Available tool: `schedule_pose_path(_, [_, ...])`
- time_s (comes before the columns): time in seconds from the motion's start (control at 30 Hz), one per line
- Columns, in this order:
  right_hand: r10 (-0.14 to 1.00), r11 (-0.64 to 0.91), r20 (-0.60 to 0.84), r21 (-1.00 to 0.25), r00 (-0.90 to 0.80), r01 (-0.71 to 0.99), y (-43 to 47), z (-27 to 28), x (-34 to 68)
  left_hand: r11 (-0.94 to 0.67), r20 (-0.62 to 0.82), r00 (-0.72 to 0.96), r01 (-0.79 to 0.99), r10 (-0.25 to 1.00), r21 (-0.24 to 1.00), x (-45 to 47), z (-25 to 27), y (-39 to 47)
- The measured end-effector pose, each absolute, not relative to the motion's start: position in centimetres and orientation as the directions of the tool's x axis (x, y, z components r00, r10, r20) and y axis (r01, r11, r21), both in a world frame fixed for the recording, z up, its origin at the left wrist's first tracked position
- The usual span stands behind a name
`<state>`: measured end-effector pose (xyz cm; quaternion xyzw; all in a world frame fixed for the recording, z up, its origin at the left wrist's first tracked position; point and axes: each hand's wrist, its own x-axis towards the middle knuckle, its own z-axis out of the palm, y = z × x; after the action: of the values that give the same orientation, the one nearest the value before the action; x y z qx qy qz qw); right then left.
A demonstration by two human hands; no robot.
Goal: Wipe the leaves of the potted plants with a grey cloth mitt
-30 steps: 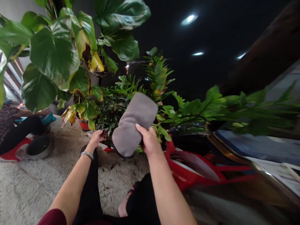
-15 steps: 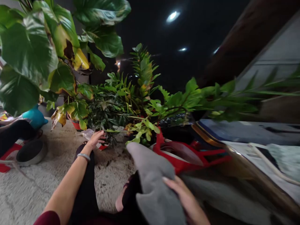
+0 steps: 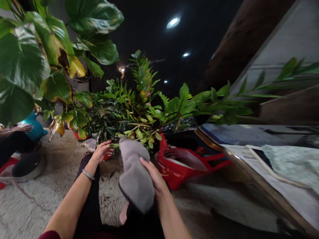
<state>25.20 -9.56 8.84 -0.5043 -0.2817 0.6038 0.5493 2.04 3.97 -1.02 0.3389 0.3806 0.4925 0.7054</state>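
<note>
A soft grey cloth hangs over my knees, and my right hand grips it from the right side with the thumb on top. My left hand, a bangle on its wrist, reaches forward with its fingers apart. It is beside the narrow dark green leaves of a potted plant; whether the fingertips touch a leaf I cannot tell. Just behind this hand part of a red pot shows. A pale, lacy-looking piece lies to its left.
A red bag stands to the right, beside a low surface with folded cloth. Large-leaved foliage overhangs the left. A grey bowl and another person's dark-clothed leg are at far left, near a turquoise object.
My right hand has brought the grey cloth leftward and forward, closer to my left hand. My left hand stays by the leaves, its fingers still apart. The view has shifted slightly right.
</note>
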Motion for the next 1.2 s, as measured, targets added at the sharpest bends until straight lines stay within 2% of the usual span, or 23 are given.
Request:
schedule_pose_path(0.07, [0.927,-0.301,-0.358,-0.887,0.112,-0.349,-12.5,7.4,26.4,0.287,-0.197,0.241,-0.435,0.95,0.854,1.7,-1.1,4.1])
schedule_pose_path(0.13, [0.881,-0.29,-0.39,-0.893,0.267,-0.345,-14.2,7.0,29.1,0.283,-0.18,0.261,-0.441,0.948,0.852,1.3,-1.2,4.2])
schedule_pose_path(0.23, [0.729,-0.058,-0.344,-0.893,0.592,-0.447,-12.5,8.5,33.2,0.287,-0.169,0.288,-0.441,0.943,0.85,1.0,-1.2,4.2])
schedule_pose_path(0.3, [0.703,0.097,-0.298,-0.859,0.645,-0.502,-8.9,10.0,34.2,0.293,-0.173,0.293,-0.439,0.94,0.849,1.0,-1.2,4.1])
schedule_pose_path(0.37, [0.773,0.069,-0.296,-0.84,0.561,-0.538,-5.3,10.9,33.0,0.29,-0.174,0.283,-0.449,0.943,0.845,1.1,-1.2,4.1])
schedule_pose_path(0.47, [0.853,-0.143,-0.371,-0.843,0.367,-0.519,-3.5,10.1,28.4,0.262,-0.164,0.238,-0.476,0.957,0.84,1.3,-1.3,4.1])
schedule_pose_path(0.57, [0.931,-0.281,-0.343,-0.891,0.122,-0.357,-7.1,8.0,24.9,0.234,-0.155,0.197,-0.487,0.968,0.841,1.4,-1.4,4.3])
schedule_pose_path(0.63, [0.948,-0.291,-0.314,-0.922,0.055,-0.255,-10.5,7.3,25.0,0.235,-0.158,0.196,-0.481,0.968,0.845,1.3,-1.4,4.3])
schedule_pose_path(0.73, [0.924,-0.268,-0.324,-0.927,0.203,-0.261,-12.9,8.0,28.0,0.249,-0.165,0.213,-0.467,0.963,0.849,1.2,-1.3,4.3])
schedule_pose_path(0.87, [0.811,-0.048,-0.255,-0.926,0.527,-0.375,-9.3,9.5,30.0,0.256,-0.171,0.216,-0.468,0.961,0.846,1.2,-1.2,4.2])
schedule_pose_path(0.93, [0.807,-0.009,-0.258,-0.905,0.531,-0.425,-6.9,9.1,28.7,0.252,-0.168,0.213,-0.471,0.963,0.845,1.3,-1.2,4.1])
schedule_pose_path(1.0, [0.864,-0.088,-0.279,-0.902,0.418,-0.422,-6.0,8.2,26.4,0.25,-0.171,0.204,-0.471,0.964,0.846,1.3,-1.3,4.0])
schedule_pose_path(1.1, [0.944,-0.22,-0.277,-0.932,0.176,-0.289,-7.9,7.2,23.5,0.253,-0.184,0.188,-0.474,0.965,0.844,1.3,-1.3,3.9])
schedule_pose_path(1.2, [0.978,-0.208,-0.207,-0.96,-0.024,-0.189,-10.5,8.4,22.4,0.258,-0.181,0.202,-0.474,0.963,0.842,1.1,-1.1,3.9])
